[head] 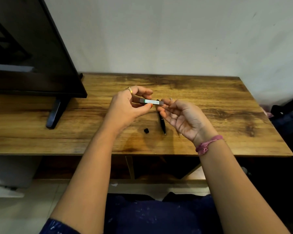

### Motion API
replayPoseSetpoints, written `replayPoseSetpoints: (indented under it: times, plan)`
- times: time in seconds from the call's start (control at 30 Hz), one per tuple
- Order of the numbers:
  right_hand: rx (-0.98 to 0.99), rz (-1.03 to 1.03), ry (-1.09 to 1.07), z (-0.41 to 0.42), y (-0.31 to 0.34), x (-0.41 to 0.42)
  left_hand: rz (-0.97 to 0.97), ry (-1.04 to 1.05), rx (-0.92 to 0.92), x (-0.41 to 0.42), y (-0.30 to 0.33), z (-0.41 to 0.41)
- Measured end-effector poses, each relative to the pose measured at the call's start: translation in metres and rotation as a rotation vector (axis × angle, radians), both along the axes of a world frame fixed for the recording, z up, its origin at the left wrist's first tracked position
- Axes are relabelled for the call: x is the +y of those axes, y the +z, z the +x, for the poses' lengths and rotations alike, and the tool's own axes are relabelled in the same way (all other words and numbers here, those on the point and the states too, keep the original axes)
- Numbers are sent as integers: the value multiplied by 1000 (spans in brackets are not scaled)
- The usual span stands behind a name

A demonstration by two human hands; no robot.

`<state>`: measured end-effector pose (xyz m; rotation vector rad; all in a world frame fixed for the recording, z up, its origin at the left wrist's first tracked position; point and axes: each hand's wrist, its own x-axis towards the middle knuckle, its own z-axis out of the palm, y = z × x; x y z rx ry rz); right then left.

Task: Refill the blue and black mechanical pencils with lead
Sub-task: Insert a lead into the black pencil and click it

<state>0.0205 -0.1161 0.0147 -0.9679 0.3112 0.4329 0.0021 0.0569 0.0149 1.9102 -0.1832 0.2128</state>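
My left hand pinches a slim grey lead case with a green mark, holding it level above the wooden table. The fingertips of my right hand touch the case's right end, palm turned up. Below the case a black mechanical pencil lies on the table, tip toward me, partly hidden by my right fingers. A small black cap sits loose on the wood to its left. A thin tip shows under my right wrist; I cannot tell what it belongs to. No blue pencil is clearly visible.
A dark flat screen on a black stand foot fills the table's left side. A white wall stands behind the table. A dark bag rests off the right edge. The front edge of the table runs just past my forearms.
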Motion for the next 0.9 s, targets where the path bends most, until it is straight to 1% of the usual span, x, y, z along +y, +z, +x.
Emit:
replayPoseSetpoints:
  times: [0.33,0.7,0.9]
  plan:
    - [7,-18,17,0,-4,3,47,-21,-13,-1,1,0]
    - [12,-3,16,1,-4,2,34,-42,-37,1,-2,0]
    - [18,2,24,1,-6,2,61,-60,-61,1,-3,1]
